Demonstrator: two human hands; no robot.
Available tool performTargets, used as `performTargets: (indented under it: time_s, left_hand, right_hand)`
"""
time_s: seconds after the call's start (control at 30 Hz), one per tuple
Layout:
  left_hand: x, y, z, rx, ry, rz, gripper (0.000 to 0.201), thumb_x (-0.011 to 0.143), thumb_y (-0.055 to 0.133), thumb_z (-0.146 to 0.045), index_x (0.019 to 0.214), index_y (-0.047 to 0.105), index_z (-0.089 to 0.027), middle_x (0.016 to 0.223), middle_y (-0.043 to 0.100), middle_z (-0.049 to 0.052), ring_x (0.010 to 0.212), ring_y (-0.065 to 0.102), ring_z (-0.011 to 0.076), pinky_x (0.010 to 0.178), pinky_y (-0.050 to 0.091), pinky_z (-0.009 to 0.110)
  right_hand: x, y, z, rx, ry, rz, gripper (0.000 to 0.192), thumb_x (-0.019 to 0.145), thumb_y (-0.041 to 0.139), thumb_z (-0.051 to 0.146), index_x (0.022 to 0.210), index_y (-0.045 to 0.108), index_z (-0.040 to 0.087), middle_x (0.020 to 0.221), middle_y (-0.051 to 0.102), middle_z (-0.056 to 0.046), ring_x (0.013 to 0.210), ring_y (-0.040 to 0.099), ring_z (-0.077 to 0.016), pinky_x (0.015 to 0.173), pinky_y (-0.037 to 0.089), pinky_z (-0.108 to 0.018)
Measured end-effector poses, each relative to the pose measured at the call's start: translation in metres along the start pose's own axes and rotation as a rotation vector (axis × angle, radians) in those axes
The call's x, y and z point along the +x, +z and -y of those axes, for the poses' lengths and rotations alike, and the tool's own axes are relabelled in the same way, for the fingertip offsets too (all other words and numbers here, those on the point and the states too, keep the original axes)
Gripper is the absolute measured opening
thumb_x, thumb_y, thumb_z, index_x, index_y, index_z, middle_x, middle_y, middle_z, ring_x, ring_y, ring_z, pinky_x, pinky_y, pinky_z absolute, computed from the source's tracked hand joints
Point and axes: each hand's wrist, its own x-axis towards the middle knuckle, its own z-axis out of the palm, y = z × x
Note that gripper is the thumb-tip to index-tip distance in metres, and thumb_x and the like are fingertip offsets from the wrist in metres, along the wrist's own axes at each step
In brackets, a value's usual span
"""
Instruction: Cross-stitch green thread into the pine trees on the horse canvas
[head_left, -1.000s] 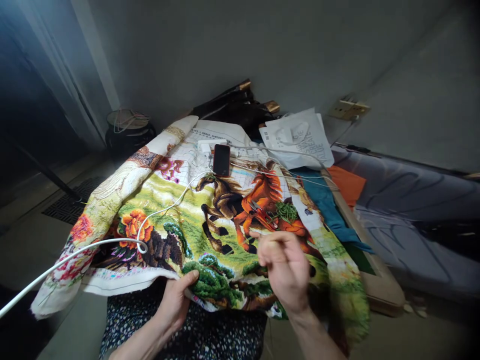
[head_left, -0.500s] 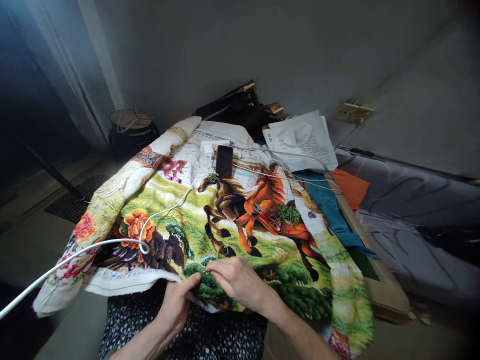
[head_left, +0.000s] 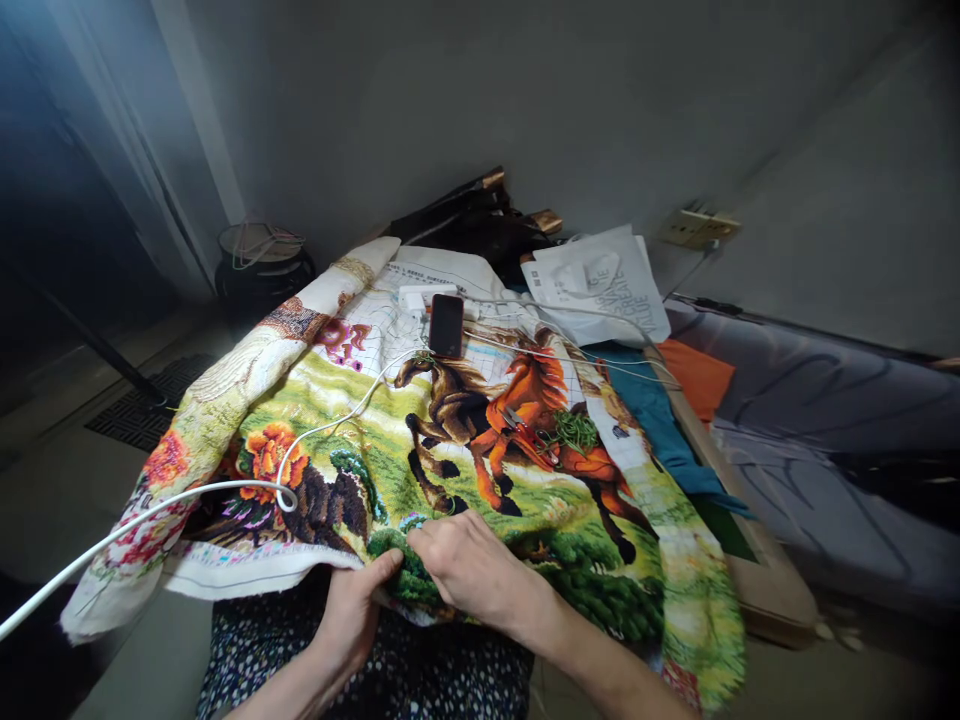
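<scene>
Multicoloured cross-stitch canvas with running brown and orange horses, flowers and green trees [head_left: 450,450], head view: it lies draped over the person's lap and a surface beyond, its near edge at the hands. Most of the picture reads as filled with colour; a pale gridded patch near the far edge, around the horses' heads, looks unstitched, so the work seems well advanced with that far part left. Left hand [head_left: 352,610]: closed on the near hem, thumb on top of the cloth, fingers tucked beneath. Right hand [head_left: 469,570]: curled low on the dark green tree patch just beside the left thumb, fingertips pressed to the fabric; whether they pinch a needle cannot be told. Small scissors with red handles [head_left: 525,435] and a loose tuft of green thread [head_left: 576,430] rest on the orange horse, well apart from both hands. Dark rectangular phone [head_left: 446,325] lies on the far part of the canvas, a white charging cable [head_left: 225,487] looping across the left side. White printed paper sheet [head_left: 607,285] sits beyond, with teal and orange cloth [head_left: 660,400] to the right of the canvas. Dark spotted garment [head_left: 405,670] covers the lap under the near edge.
</scene>
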Motion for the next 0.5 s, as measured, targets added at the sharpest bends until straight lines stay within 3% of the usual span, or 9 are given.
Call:
performTargets:
  time_s: [0.17, 0.33, 0.5]
  left_hand:
    - [-0.001, 0.002, -0.002, 0.003, -0.008, 0.013, 0.065, 0.056, 0.082, -0.019, 0.119, 0.063, -0.018, 0.098, 0.074, 0.006, 0.102, 0.065, 0.0268, 0.099, 0.044, 0.041]
    - [0.000, 0.003, -0.002, -0.024, -0.013, 0.029, 0.066, 0.058, 0.081, -0.018, 0.121, 0.061, -0.020, 0.107, 0.073, 0.006, 0.107, 0.063, 0.0265, 0.104, 0.040, 0.043]
    - [0.001, 0.004, -0.003, -0.025, -0.022, 0.039, 0.063, 0.057, 0.080, -0.019, 0.119, 0.063, -0.019, 0.108, 0.072, 0.007, 0.108, 0.062, 0.0272, 0.105, 0.038, 0.044]
  right_hand:
    - [0.012, 0.001, -0.019, 0.000, -0.096, -0.024, 0.015, 0.086, 0.052, 0.007, 0.093, 0.060, 0.018, 0.080, 0.065, -0.004, 0.071, 0.056, -0.0173, 0.061, 0.028, -0.029]
    - [0.027, 0.002, -0.041, 0.019, -0.252, -0.107, 0.015, 0.091, 0.053, 0.014, 0.081, 0.063, 0.020, 0.084, 0.057, -0.002, 0.075, 0.049, -0.0146, 0.059, 0.027, -0.027]
    - [0.033, 0.006, -0.047, 0.084, -0.324, -0.129, 0.019, 0.089, 0.054, 0.013, 0.076, 0.065, 0.020, 0.081, 0.053, 0.000, 0.073, 0.046, -0.0131, 0.057, 0.027, -0.025]
